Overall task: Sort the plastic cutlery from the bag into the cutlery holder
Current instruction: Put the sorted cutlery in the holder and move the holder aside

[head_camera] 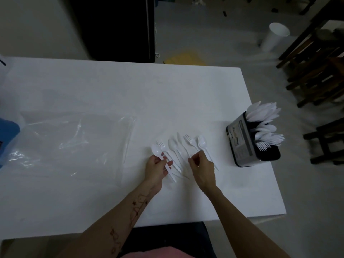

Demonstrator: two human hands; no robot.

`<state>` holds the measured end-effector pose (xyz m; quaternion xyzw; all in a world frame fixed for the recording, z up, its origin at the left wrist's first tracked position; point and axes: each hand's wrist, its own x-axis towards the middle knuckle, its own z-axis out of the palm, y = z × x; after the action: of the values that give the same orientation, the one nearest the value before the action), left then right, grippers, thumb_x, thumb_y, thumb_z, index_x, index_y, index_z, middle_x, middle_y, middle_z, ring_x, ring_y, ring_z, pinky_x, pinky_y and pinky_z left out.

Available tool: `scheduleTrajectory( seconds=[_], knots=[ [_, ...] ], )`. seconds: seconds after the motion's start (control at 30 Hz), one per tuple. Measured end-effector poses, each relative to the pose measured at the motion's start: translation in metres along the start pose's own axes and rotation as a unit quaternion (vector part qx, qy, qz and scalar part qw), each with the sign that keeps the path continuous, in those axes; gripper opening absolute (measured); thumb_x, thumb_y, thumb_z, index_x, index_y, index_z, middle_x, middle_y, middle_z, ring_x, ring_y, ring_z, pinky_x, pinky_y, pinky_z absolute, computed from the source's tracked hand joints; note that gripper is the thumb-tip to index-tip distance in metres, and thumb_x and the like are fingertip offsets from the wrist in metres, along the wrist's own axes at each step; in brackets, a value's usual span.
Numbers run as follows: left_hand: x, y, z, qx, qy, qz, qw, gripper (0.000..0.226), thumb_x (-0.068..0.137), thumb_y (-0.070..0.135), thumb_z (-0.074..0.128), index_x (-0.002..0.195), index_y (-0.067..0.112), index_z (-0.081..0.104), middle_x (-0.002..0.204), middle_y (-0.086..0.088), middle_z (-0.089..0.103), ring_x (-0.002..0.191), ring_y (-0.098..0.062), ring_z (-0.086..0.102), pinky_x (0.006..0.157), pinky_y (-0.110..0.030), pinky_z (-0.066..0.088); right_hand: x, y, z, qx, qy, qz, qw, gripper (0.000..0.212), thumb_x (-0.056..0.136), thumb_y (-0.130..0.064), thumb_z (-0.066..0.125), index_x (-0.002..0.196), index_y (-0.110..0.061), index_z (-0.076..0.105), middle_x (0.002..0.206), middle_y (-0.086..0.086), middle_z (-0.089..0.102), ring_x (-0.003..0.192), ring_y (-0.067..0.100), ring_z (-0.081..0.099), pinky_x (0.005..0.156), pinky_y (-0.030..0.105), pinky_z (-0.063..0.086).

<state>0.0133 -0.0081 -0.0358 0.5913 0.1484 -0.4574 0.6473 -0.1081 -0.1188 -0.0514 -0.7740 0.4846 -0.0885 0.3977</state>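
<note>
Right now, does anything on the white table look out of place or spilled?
Nothing stands out. A few loose white plastic cutlery pieces lie beside the empty clear plastic bag, not yet in the dark cutlery holder.

L hand (pixel 157 169) fingers curled, R hand (pixel 202 167) pinching, forearms bare

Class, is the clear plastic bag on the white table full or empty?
Apparently empty: the clear plastic bag lies flat and see-through on the white table, nothing visible inside.

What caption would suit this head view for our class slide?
Left hand holds a white spoon while the right hand reaches for loose cutlery beside the nearly full cutlery holder.
</note>
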Motion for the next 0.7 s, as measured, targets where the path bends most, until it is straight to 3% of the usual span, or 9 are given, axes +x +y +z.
scheduleTrajectory(
  seconds=[0.17, 0.27, 0.37, 0.47, 0.6, 0.7],
  knots=[
    [0.001, 0.005, 0.013, -0.067, -0.050, -0.029, 0.996, 0.026, 0.089, 0.000, 0.057, 0.115, -0.003, 0.056, 0.114, -0.020, 0.065, 0.100, -0.027, 0.067, 0.086, -0.038, 0.056, -0.017, -0.011, 0.002, 0.066, -0.076, -0.082, 0.992, 0.018, 0.090, -0.023, 0.069, 0.081, -0.013, 0.056, 0.075, -0.010, 0.067, 0.069, 0.008, 0.062, 0.063, 0.027, 0.053],
    [0.002, 0.007, 0.014, -0.068, -0.026, -0.025, 0.997, 0.030, 0.088, 0.003, 0.062, 0.117, 0.002, 0.054, 0.113, -0.018, 0.064, 0.103, -0.026, 0.066, 0.081, -0.037, 0.057, -0.018, -0.012, 0.006, 0.049, -0.112, -0.111, 0.986, 0.014, 0.088, -0.030, 0.070, 0.086, -0.018, 0.063, 0.080, -0.014, 0.068, 0.077, 0.004, 0.065, 0.068, 0.020, 0.053],
    [0.008, 0.006, 0.005, -0.029, 0.030, -0.012, 0.999, 0.016, 0.094, 0.007, 0.056, 0.110, 0.006, 0.058, 0.108, -0.012, 0.066, 0.090, -0.019, 0.065, 0.077, -0.034, 0.055, -0.011, -0.009, 0.012, -0.027, -0.047, -0.075, 0.996, 0.015, 0.090, -0.041, 0.064, 0.095, -0.026, 0.065, 0.091, -0.013, 0.068, 0.084, 0.005, 0.063, 0.072, 0.025, 0.054],
    [0.008, 0.006, -0.006, -0.019, 0.055, -0.009, 0.998, 0.013, 0.100, 0.017, 0.046, 0.104, 0.010, 0.055, 0.095, -0.005, 0.064, 0.080, -0.015, 0.060, 0.075, -0.029, 0.051, -0.003, -0.005, 0.017, -0.124, 0.020, -0.005, 0.992, 0.025, 0.089, -0.040, 0.066, 0.107, -0.024, 0.060, 0.101, -0.006, 0.063, 0.092, 0.014, 0.060, 0.072, 0.032, 0.054],
    [0.011, 0.004, -0.016, -0.011, 0.073, -0.013, 0.997, 0.020, 0.103, 0.020, 0.037, 0.106, 0.009, 0.053, 0.086, -0.002, 0.058, 0.072, -0.014, 0.052, 0.072, -0.024, 0.048, 0.003, -0.002, 0.020, -0.167, -0.007, 0.028, 0.985, 0.023, 0.087, -0.031, 0.070, 0.102, -0.018, 0.059, 0.101, -0.001, 0.061, 0.094, 0.021, 0.058, 0.070, 0.034, 0.052],
    [0.016, 0.003, -0.018, -0.006, 0.090, -0.013, 0.996, 0.023, 0.103, 0.023, 0.034, 0.097, 0.010, 0.052, 0.081, -0.002, 0.054, 0.067, -0.012, 0.047, 0.068, -0.022, 0.046, 0.007, -0.002, 0.019, -0.124, -0.016, 0.079, 0.989, 0.018, 0.088, -0.030, 0.069, 0.094, -0.016, 0.059, 0.093, -0.001, 0.063, 0.088, 0.020, 0.061, 0.070, 0.032, 0.048]
  ],
)
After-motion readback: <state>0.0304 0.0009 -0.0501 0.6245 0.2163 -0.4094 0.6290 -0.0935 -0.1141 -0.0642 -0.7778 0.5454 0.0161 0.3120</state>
